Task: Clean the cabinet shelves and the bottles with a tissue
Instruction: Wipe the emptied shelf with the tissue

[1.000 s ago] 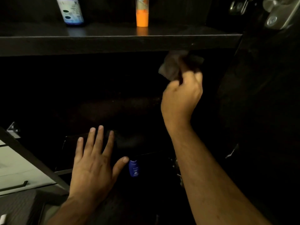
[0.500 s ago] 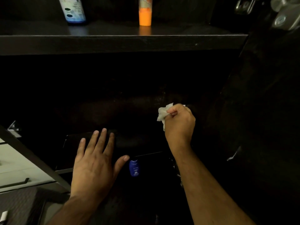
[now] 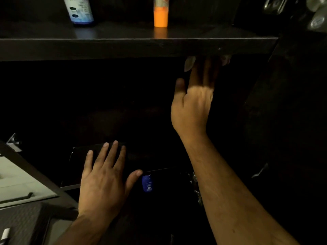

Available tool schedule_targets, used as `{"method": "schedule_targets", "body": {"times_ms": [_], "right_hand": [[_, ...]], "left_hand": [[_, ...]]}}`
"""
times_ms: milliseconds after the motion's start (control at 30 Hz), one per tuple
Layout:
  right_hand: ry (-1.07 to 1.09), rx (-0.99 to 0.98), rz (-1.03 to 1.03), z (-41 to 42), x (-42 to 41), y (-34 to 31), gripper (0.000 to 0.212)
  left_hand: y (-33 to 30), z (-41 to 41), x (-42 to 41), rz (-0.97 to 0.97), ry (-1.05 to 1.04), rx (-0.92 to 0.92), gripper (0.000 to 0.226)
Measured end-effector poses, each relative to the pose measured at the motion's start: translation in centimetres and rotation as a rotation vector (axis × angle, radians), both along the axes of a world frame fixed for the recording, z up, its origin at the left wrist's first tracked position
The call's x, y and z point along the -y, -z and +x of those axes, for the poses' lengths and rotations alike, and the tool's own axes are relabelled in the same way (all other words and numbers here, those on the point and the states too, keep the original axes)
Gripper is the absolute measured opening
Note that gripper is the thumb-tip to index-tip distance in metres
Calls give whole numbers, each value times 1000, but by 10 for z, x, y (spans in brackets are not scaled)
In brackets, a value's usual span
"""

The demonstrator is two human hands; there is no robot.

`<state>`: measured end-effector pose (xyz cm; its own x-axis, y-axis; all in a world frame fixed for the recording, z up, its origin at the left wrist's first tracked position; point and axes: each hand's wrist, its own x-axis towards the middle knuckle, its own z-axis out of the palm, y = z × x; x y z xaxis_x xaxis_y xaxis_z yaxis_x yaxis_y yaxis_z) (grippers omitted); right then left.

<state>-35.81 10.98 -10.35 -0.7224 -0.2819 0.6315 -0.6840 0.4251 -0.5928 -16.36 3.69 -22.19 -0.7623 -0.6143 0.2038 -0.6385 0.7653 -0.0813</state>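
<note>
Tissue sits right under the front edge of the upper shelf, toward the shelf's right end, pinned there by the right hand. Only two pale bits show, one either side of the fingers; rest is hidden behind them. Right-hand fingers look stretched up and fairly straight, pressing the tissue against the shelf's underside/back area rather than curled round it, tho it's dark & blurred there so can't tell exactly how it's trapped. Handling, as a guess: v. light, soft, crumples to any shape, tears easily if dragged hard over a rough edge or if damp; best kept bunched under flat fingertips w/ even pressure, not pinched by a corner. Orientation: wad has no clear long axis; the visible bits spread roughly along the shelf edge, i.e. left-right. Left hand is well below the shelf, fingers spread & flat, palm down on a dark surface, holding nothing. Small blue bottle stands upright just beside the left thumb, far below the shelf. On top of the shelf: white-and-blue bottle toward the left, orange bottle near the middle, both upright, long axes vertical, tops cut off by frame. Those probably feel smooth plastic, light-ish; grip round the body for wiping.
</note>
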Motion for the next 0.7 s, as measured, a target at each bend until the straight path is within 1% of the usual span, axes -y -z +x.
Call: {"method": "schedule_targets", "body": {"times_ms": [33, 100, 200, 267, 300, 367, 400, 433, 500, 533, 633, 700], "right_hand": [[-19, 29, -9, 1, 2, 10, 59], [-64, 172, -3, 9, 2, 31, 65], [-118, 351, 100, 29, -6, 73, 72], [-107, 490, 122, 29, -3, 89, 77], [-97, 555, 89, 27, 0, 89, 80], [-115, 669, -74, 26, 6, 77, 89], [-147, 672, -133, 28, 6, 68, 90], [-188, 630, -157, 29, 5, 59, 84], [-217, 424, -132, 28, 0, 39, 64], [-204, 333, -124, 25, -4, 27, 53], [-128, 172, -111, 16, -7, -4, 10], [21, -40, -220, 11, -5, -11, 11]], "left_hand": [[0, 0, 0, 1, -1, 5, 85], [0, 0, 0, 3, -2, 6, 85], [0, 0, -2, 7, -2, 0, 85], [0, -1, -2, 6, -3, -11, 85], [0, -1, -2, 6, 0, -9, 85], [0, 0, -2, 5, 4, -2, 85], [0, 0, -2, 7, 5, -6, 85], [-1, 0, -3, 7, 4, -11, 85], [-1, 0, -4, 6, 3, -14, 85], [-1, 0, -3, 7, 5, -15, 85], [0, 0, -2, -3, 12, -18, 84], [0, 1, -2, 1, 9, -16, 84]]}}
